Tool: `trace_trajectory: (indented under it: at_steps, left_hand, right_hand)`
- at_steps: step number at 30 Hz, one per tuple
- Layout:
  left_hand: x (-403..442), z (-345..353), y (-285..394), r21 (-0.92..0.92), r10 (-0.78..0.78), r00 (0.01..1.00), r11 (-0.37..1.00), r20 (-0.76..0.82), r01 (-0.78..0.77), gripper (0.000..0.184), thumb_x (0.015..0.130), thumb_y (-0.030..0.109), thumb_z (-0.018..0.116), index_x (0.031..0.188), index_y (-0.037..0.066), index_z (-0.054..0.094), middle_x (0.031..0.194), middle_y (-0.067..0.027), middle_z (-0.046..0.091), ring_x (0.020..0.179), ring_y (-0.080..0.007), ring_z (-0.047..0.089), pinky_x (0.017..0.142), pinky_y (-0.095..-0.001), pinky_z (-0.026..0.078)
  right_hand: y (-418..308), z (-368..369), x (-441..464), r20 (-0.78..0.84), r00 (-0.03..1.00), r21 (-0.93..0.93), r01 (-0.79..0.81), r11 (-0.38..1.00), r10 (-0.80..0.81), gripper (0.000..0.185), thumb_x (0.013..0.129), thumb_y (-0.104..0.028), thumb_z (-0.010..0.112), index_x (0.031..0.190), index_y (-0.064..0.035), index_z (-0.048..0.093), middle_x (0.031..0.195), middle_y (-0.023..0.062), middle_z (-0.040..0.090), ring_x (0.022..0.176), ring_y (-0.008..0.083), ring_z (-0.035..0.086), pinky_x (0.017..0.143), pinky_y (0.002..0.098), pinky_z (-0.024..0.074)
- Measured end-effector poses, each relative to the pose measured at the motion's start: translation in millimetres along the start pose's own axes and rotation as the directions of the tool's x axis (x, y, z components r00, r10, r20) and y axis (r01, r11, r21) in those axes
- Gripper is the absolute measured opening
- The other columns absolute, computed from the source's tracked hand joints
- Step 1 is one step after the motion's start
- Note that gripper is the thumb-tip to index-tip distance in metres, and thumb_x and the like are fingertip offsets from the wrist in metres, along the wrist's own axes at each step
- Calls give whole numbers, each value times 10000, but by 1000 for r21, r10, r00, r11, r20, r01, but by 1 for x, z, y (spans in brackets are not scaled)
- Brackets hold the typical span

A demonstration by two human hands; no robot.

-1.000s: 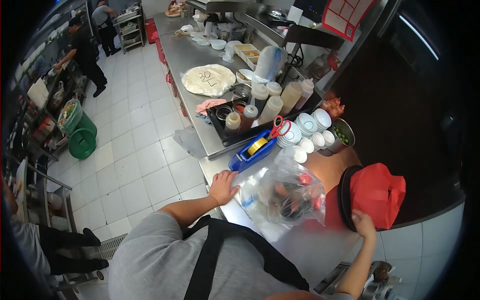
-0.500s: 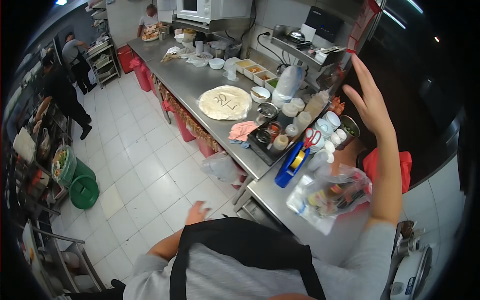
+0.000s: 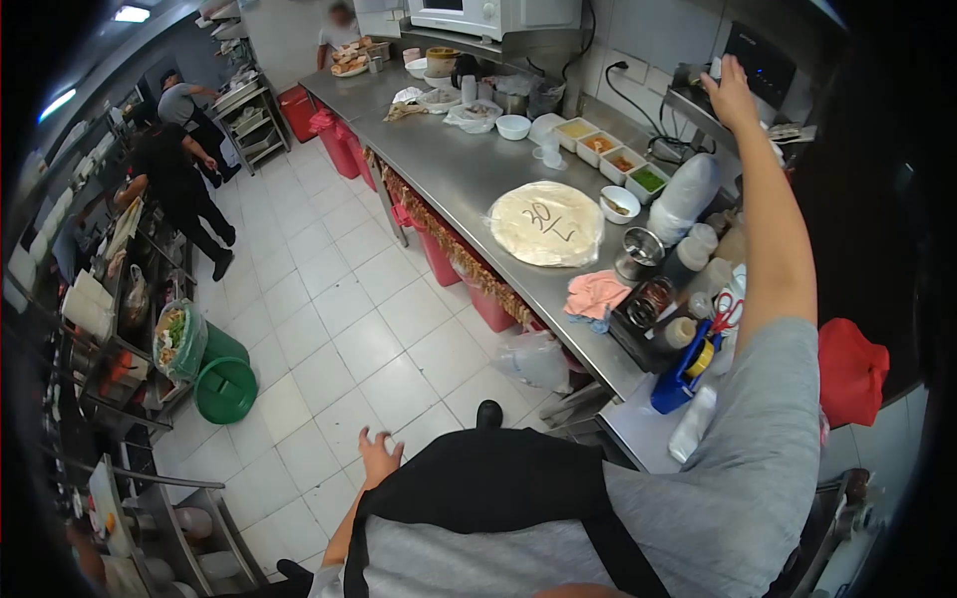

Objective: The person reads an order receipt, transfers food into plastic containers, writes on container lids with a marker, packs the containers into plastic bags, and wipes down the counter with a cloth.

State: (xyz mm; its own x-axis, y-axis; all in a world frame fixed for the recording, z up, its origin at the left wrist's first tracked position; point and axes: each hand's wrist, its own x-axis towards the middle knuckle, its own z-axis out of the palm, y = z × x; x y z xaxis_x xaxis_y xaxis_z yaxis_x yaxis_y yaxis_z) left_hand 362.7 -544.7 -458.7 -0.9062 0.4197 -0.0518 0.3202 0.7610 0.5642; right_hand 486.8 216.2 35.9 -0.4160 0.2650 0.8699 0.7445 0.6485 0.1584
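Observation:
My right hand (image 3: 732, 94) is raised at the small wall shelf (image 3: 698, 110), its fingers stretched up in front of the dark device (image 3: 760, 65); nothing shows in it. Low over the floor, my left hand (image 3: 379, 456) hangs with fingers apart and holds nothing. Below my right arm stand squeeze bottles (image 3: 688, 261), a blue tape dispenser (image 3: 675, 387) and red scissors (image 3: 727, 311). A wrapped round pack of flatbread marked "30" (image 3: 546, 224) lies on the steel counter (image 3: 439, 164), beside a pink cloth (image 3: 596, 294).
Food tubs (image 3: 623, 161) and bowls line the counter's back. A green bin (image 3: 225, 389) stands on the tiled floor to the left. Two people (image 3: 177, 169) work at the left shelving; another person (image 3: 337, 38) is behind the far counter end. A red bag (image 3: 852, 371) is at right.
My right hand has left the red bag and risen to the wall shelf. My left hand has come off the table edge. The view has turned left.

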Motion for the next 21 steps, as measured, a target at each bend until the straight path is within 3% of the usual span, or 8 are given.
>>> trace_trajectory:
  at_steps: [2,3,4,7,10,13,16,21]
  left_hand:
    - [48,4,29,-34,89,996,995,-11,-89,397,742,257,709,1073,85,572,1353,-270,263,1234,-454,293,994,-504,318]
    - [73,3,46,-46,119,993,992,4,-119,405,745,260,707,1082,87,564,1350,-271,266,1232,-455,295,997,-502,313]
    - [98,6,61,-63,156,988,986,3,-155,413,749,258,703,1095,90,555,1347,-272,272,1230,-454,298,997,-500,313]
    - [170,7,121,-123,339,940,932,-35,-341,444,758,253,692,1134,87,524,1321,-273,308,1219,-443,319,995,-493,319]
    - [240,12,188,-182,490,870,852,-55,-491,472,765,238,681,1159,56,495,1276,-248,369,1195,-408,366,990,-454,338]
    - [303,18,259,-302,646,762,716,-53,-629,517,776,233,667,1191,1,462,1218,-226,449,1150,-378,428,986,-422,350]
    - [364,37,325,-308,691,723,689,6,-656,596,803,299,627,1234,-60,426,1194,-246,499,1131,-383,467,982,-410,365]
    - [424,71,412,-183,506,818,862,275,-472,584,812,331,622,1212,-64,463,1108,-254,580,1049,-375,555,909,-404,443]
  right_hand:
    - [-5,-3,1,417,904,-30,-92,995,96,674,882,-445,474,1346,20,323,1385,210,362,1266,376,360,1031,414,328]
    - [-11,-15,0,311,944,15,-123,992,112,654,884,-451,467,1320,26,368,1357,208,400,1237,385,392,1014,408,348]
    - [-3,2,-5,-15,1000,-144,3,990,-5,642,896,-475,432,1303,21,403,1346,217,410,1229,370,407,996,405,366]
    - [1,-1,-5,280,959,-119,-4,993,38,651,904,-510,388,1306,1,414,1354,198,414,1226,340,421,993,394,367]
    - [5,-2,-7,267,961,-83,-48,995,69,651,900,-520,395,1324,-27,407,1370,162,411,1249,344,398,997,413,356]
    - [-11,-13,-11,32,997,-211,-60,976,68,622,900,-513,408,1331,-65,417,1370,139,423,1261,342,389,997,435,344]
    - [-33,-46,-6,-323,930,-242,99,965,-177,544,899,-466,457,1305,-103,472,1340,95,468,1243,327,413,1005,436,325]
    - [-122,-122,-49,-331,905,-117,242,963,-267,398,862,-240,600,1237,-114,553,1282,101,507,1203,289,436,1006,391,328]
